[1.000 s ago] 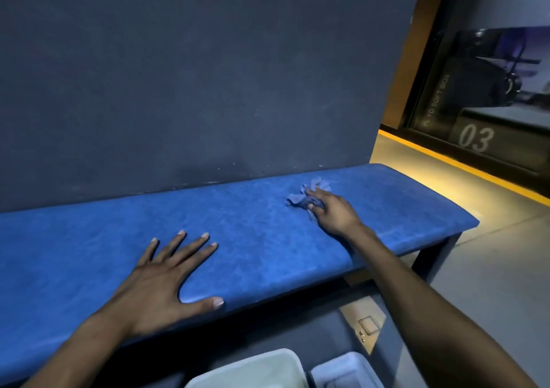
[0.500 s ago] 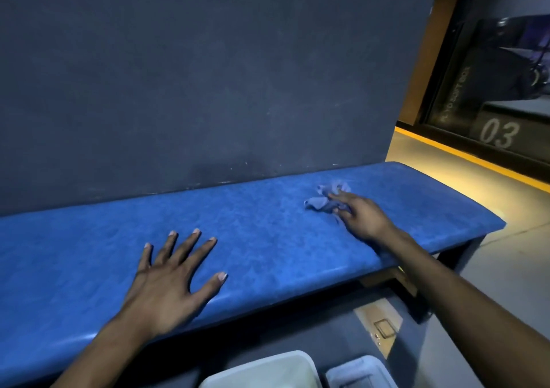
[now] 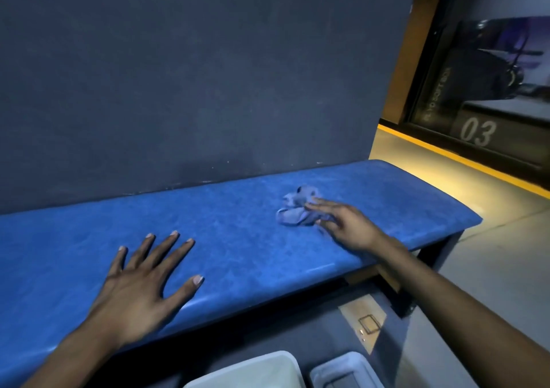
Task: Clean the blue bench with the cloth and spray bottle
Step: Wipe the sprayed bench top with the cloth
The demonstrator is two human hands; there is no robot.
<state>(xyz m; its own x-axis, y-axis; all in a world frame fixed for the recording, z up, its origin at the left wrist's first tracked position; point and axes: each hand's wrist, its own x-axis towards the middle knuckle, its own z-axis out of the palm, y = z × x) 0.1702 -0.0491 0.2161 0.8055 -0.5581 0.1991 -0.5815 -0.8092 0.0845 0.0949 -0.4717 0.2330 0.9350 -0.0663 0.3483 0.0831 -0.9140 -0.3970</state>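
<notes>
The blue bench [image 3: 232, 238] runs across the view against a dark wall. A crumpled pale blue cloth [image 3: 294, 210] lies on the seat, right of centre. My right hand [image 3: 348, 227] rests at the cloth's right side, with fingers stretched over its edge and pressing it onto the seat. My left hand [image 3: 143, 292] lies flat on the seat near the front edge, fingers spread, holding nothing. No spray bottle is in view.
Two pale tubs [image 3: 253, 371] [image 3: 345, 369] stand on the floor below the bench's front edge. A dark bench leg [image 3: 428, 265] is at the right end. Beyond it lie a grey floor, a yellow strip [image 3: 464, 161] and a glass panel marked 03 [image 3: 477, 131].
My right hand has slid the cloth a little to the left along the seat. My left hand stays planted flat on the seat.
</notes>
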